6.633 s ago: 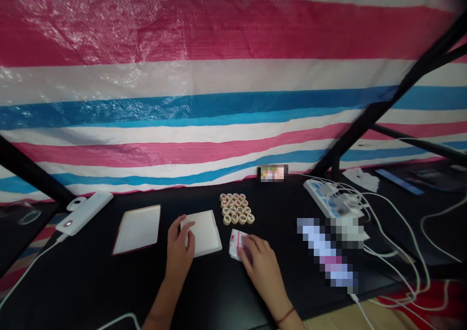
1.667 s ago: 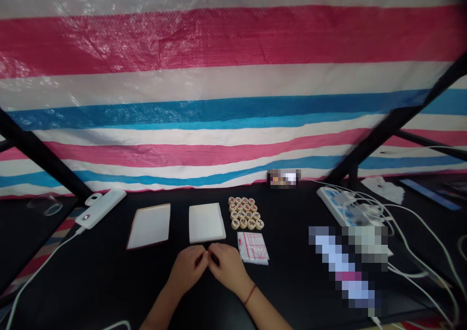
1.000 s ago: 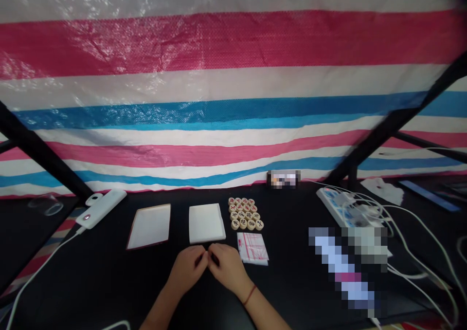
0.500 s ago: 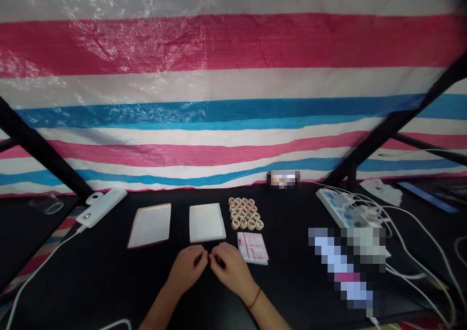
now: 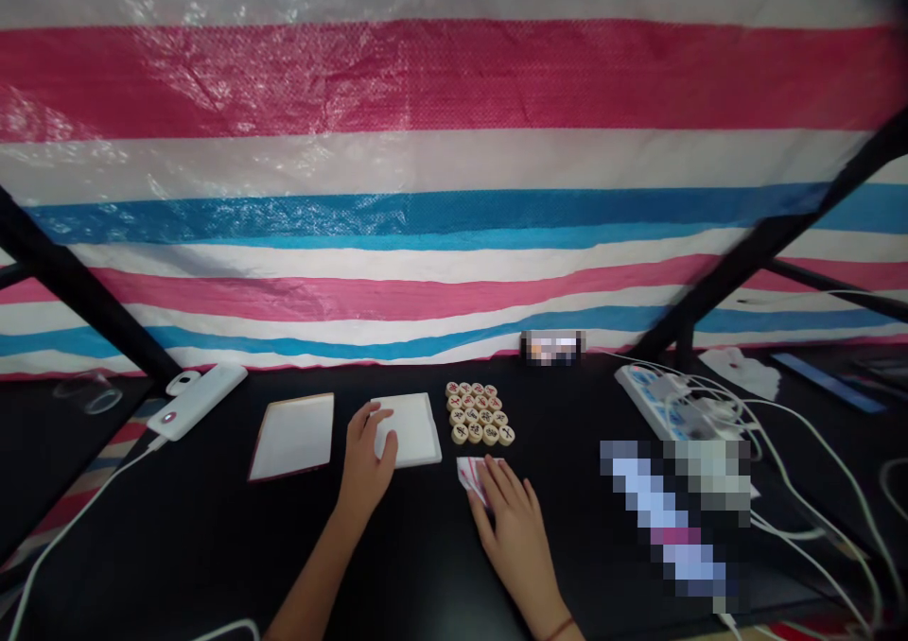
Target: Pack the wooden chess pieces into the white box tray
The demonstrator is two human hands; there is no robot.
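My left hand (image 5: 367, 457) is at the left edge of a shallow white box (image 5: 415, 430), its fingers apart and slightly curled over that edge. Whether the fingertips touch the box I cannot tell. My right hand (image 5: 516, 523) lies with spread fingers over a folded white sheet with red lines (image 5: 468, 473), covering most of it. Just above the sheet, round wooden Chinese chess pieces (image 5: 480, 414) stand in a tight block of rows, red characters at the back and dark ones in front. Left of the white box rests a box lid (image 5: 294, 436), its pale inside facing up.
A white power bank (image 5: 199, 403) with a cable lies at the left. On the right are a power strip (image 5: 649, 400) with tangled white cables, a blurred-out long object (image 5: 663, 523) and crumpled tissue (image 5: 742, 373). A striped tarp (image 5: 426, 168) hangs behind the black table.
My hands have parted from their place together in front. The left one moved forward to the white box's edge; the right one moved right onto the folded sheet. Both have opened.
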